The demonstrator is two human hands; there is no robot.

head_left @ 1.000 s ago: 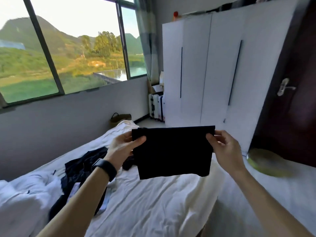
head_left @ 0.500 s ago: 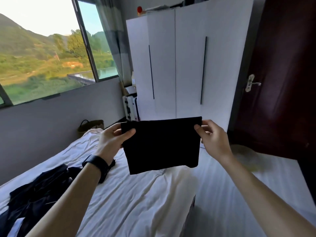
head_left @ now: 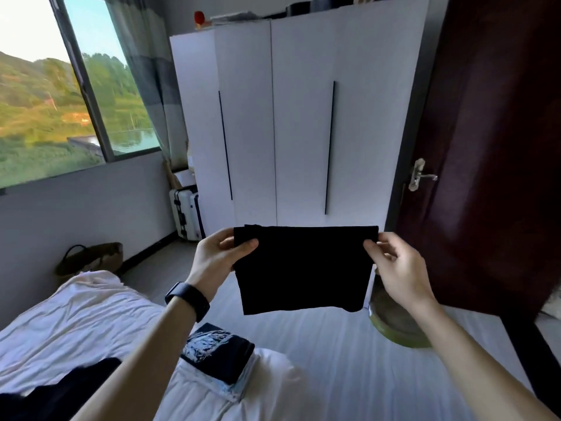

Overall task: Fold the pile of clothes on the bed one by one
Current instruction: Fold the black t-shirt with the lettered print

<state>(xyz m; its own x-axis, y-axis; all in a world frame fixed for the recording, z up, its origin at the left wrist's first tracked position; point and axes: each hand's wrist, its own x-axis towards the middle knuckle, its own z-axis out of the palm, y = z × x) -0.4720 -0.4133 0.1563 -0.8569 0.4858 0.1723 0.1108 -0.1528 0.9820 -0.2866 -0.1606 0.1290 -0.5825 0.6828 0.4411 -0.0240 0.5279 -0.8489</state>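
Observation:
A folded black garment [head_left: 303, 268] hangs in the air in front of me, a flat dark rectangle. My left hand [head_left: 217, 258] pinches its top left corner and my right hand [head_left: 397, 268] pinches its top right corner. Below my left forearm a small stack of folded clothes [head_left: 220, 358] lies on the white bed [head_left: 76, 323], the top piece dark blue with a pale print. At the bottom left the edge of the dark unfolded pile [head_left: 60, 390] shows, partly hidden by my arm.
A white wardrobe [head_left: 291, 132] stands ahead, a dark red door [head_left: 498, 147] to its right. A green round basin [head_left: 394, 323] sits on the floor by the door. A suitcase [head_left: 186, 212] and a woven basket [head_left: 91, 259] stand under the window.
My view has swung right and down: the dark pile slid to the bottom left and the folded stack came into view. Both hands keep holding the black garment by its top corners.

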